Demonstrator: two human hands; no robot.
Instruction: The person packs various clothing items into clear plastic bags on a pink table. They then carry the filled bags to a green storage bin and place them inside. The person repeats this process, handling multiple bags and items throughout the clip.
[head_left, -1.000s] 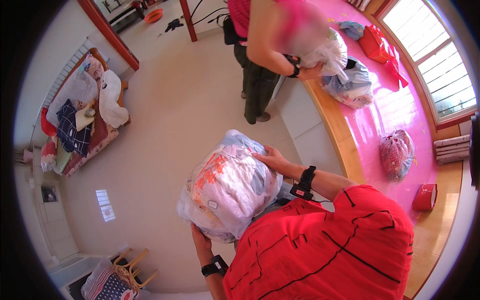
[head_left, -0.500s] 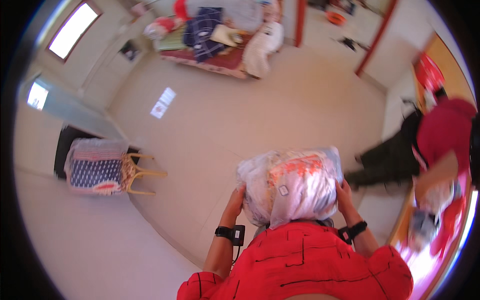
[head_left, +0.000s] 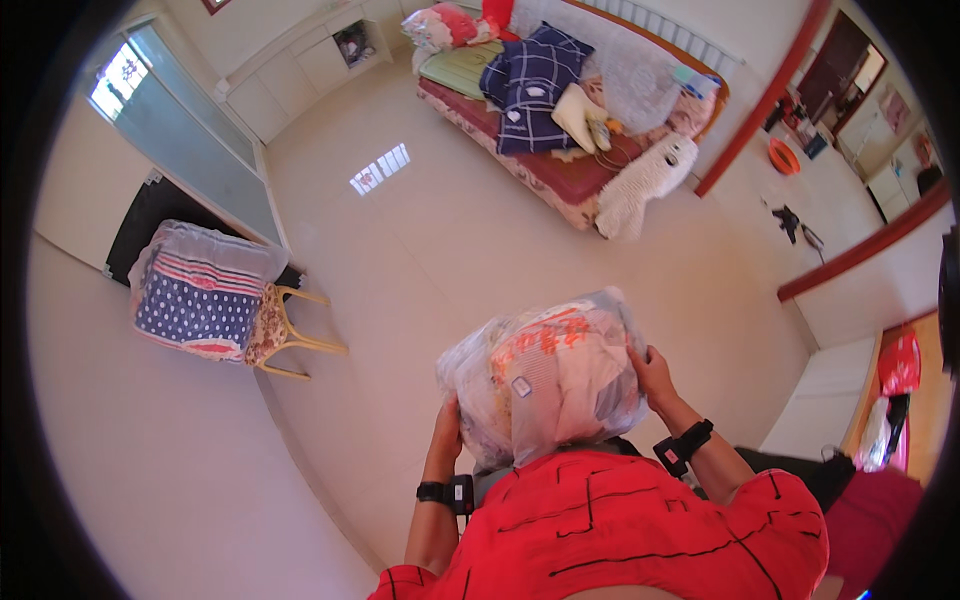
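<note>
Between my two hands I carry a large clear plastic bag point(head_left: 550, 375) packed with pale folded cloth, with red print on its upper side and a small white tag. My left hand point(head_left: 448, 425) presses on the bag's left side. On its right side my right hand point(head_left: 653, 377) grips near the upper corner, thumb and fingers partly showing. The bag rests close against my red patterned top, and its underside is hidden.
A similar bag of dotted blue cloth point(head_left: 205, 290) sits on a wooden stool point(head_left: 290, 335) at the left wall. Ahead stands a sofa point(head_left: 460, 112) with cushions and a white plush toy point(head_left: 640, 190). A doorway with red posts point(head_left: 765, 105) opens at right; another person's dark-red clothing point(head_left: 885, 520) shows behind it at lower right.
My view has swung to the right, so the other person has slipped toward the lower right edge and the sofa and doorway show more fully. Both hands still hold the bag.
</note>
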